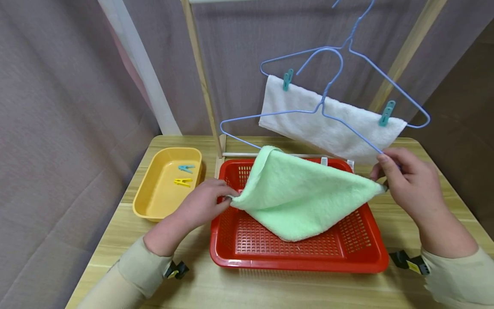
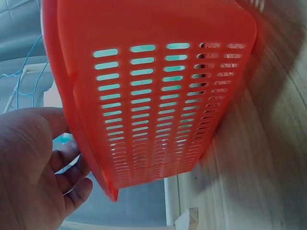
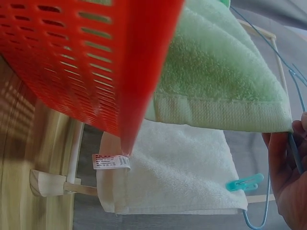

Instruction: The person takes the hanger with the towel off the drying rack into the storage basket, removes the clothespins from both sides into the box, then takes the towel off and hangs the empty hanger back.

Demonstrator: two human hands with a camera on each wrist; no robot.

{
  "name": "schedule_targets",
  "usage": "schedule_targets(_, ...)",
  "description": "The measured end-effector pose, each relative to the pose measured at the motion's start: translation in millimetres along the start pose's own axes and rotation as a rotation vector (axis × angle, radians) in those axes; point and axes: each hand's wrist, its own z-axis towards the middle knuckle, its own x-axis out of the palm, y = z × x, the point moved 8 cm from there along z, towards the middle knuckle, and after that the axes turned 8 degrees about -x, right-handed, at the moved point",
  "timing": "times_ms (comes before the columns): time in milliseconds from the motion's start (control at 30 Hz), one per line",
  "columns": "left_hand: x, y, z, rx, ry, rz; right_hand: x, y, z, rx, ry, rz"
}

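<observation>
A light green towel (image 1: 308, 193) hangs over the red basket (image 1: 293, 262), draped across the lower bar of a blue hanger (image 1: 270, 114). My left hand (image 1: 204, 199) pinches the towel's left corner above the basket's left rim. On the right, my right hand (image 1: 413, 184) holds the hanger's right end and the towel's right corner together. In the right wrist view, the green towel (image 3: 216, 81) stretches to the fingers of that hand (image 3: 288, 167). The left wrist view shows the left hand (image 2: 43, 163) beside the basket wall (image 2: 144, 24); its fingertips are partly hidden.
Behind, a white towel (image 1: 308, 111) hangs from another blue hanger (image 1: 401, 90) with teal clothespins (image 1: 387, 113). A yellow tray (image 1: 154, 201) at left holds a blue clothespin (image 1: 187, 168) and a yellow clothespin (image 1: 183, 182). A wooden rack (image 1: 200, 73) stands at the back.
</observation>
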Motion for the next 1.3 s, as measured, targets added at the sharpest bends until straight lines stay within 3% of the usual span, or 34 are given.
schedule_targets(367,6.4,-3.0,1.0,0.048,0.053,0.052,0.0,-2.6,0.8,0.008,-0.003,-0.007)
schedule_targets(733,12.9,-6.3,1.4,0.097,0.077,0.162,0.5,-4.3,1.4,0.009,-0.008,-0.001)
schedule_targets(1167,9.3,-1.8,6.0,0.022,0.042,0.113,2.3,-1.0,-1.5,0.001,0.011,-0.010)
schedule_targets(1300,6.3,-1.0,9.6,-0.027,0.032,0.066,2.3,1.9,-1.6,-0.010,0.007,0.004)
